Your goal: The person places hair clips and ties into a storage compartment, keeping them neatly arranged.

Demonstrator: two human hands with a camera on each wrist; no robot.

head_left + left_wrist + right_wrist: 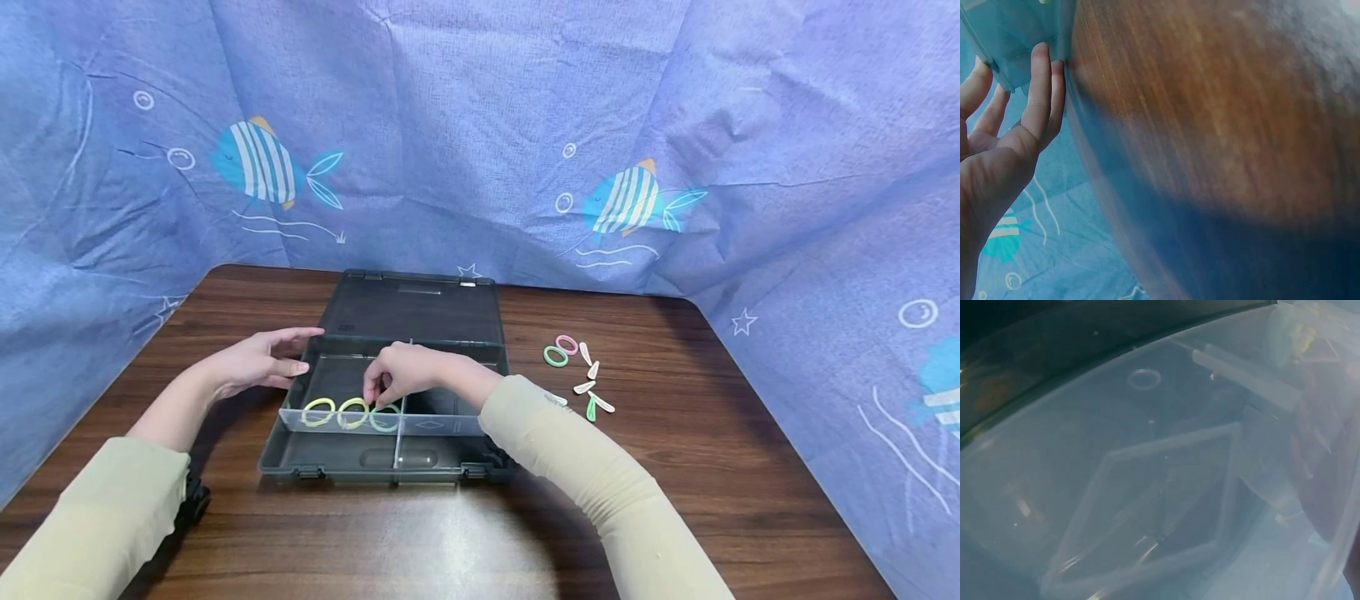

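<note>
On a clock face centred on the box [360, 477], twelve pointing away from the person, the lid [416, 308] lies open toward twelve. The green ring [385, 430] sits near six, at the clear partition [450, 425], with two yellow rings [352, 427] in line toward nine; whether they loop over the partition or lean on it, I cannot tell. The right hand [408, 369] is narrow, thumb and finger seeming to pinch the green ring's upper edge. The left hand [258, 360] is fairly wide, its fingers touching the box's side toward ten. To do this well, I'd keep that left hand lightly braced so the box cannot slide, match the green ring's height to its yellow neighbours, and let go only once it settles. Lifting the fingers straight up should spare the nearest yellow ring a nudge. The right forearm crosses the box's three o'clock side, so the sleeve should stay high; on the counter [675, 467] beyond, toward two and three, lie more rings and hair clips [585, 387].
</note>
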